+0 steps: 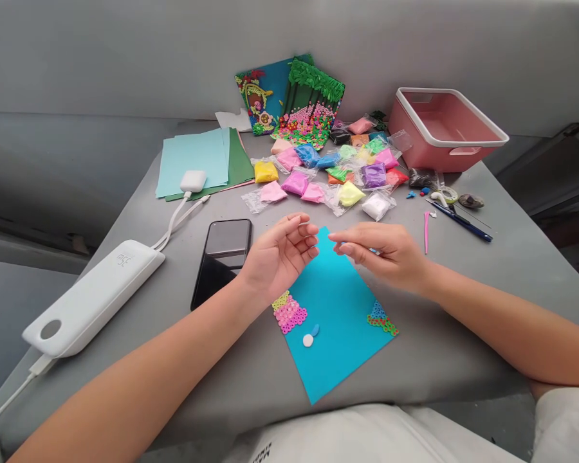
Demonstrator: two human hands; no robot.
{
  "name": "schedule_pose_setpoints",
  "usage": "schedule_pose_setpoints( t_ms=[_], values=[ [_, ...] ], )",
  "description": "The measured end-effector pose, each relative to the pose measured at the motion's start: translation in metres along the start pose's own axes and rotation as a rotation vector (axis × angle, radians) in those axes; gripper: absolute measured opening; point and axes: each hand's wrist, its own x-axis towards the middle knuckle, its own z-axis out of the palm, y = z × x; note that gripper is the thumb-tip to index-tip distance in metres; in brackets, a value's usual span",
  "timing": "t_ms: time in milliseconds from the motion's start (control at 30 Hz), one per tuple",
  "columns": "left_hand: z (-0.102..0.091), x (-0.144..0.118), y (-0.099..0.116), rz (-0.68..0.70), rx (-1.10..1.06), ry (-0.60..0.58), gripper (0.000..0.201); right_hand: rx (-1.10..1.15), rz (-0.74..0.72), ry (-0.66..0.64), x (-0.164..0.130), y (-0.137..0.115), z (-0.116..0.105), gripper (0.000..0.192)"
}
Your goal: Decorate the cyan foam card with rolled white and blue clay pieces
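Observation:
A blue card (335, 321) lies on the grey table (463, 308) in front of me. It carries rows of pink and yellow clay beads (289, 312) at its left edge, a green and blue bead corner (382, 319) at the right, and a white dot with a blue bit (311, 337) lower down. My left hand (280, 254) hovers over the card's top left, palm turned up, fingers curled and holding nothing I can see. My right hand (383, 253) hovers over the top right with fingertips pinched; a sliver of blue shows under the fingers.
Several small bags of coloured clay (338, 170) lie behind the card. A pink bin (446, 128) stands at the back right, finished clay pictures (299, 103) at the back. A black phone (222, 257), a white power bank (94, 299) and paper sheets (197, 161) are to the left. Tools (456, 215) lie right.

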Motion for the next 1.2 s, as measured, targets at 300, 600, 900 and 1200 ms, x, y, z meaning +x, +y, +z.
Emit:
schedule_pose_setpoints(
  t_ms=[300,600,900,1200],
  values=[
    [0.001,0.000,-0.002,-0.043,-0.093,0.024,0.013,0.118,0.102,-0.022,-0.001,-0.013,-0.002,0.011],
    [0.003,-0.011,-0.016,-0.056,-0.117,-0.136,0.035,0.029,0.005,-0.012,-0.002,-0.025,0.003,0.014],
    [0.017,-0.022,-0.021,-0.211,-0.283,-0.215,0.083,-0.418,-0.405,0.124,-0.004,-0.020,0.033,0.024],
    [0.014,-0.022,-0.009,-0.087,-0.337,-0.206,0.083,-0.529,-0.560,-0.092,-0.006,-0.019,0.040,0.042]
  ],
)
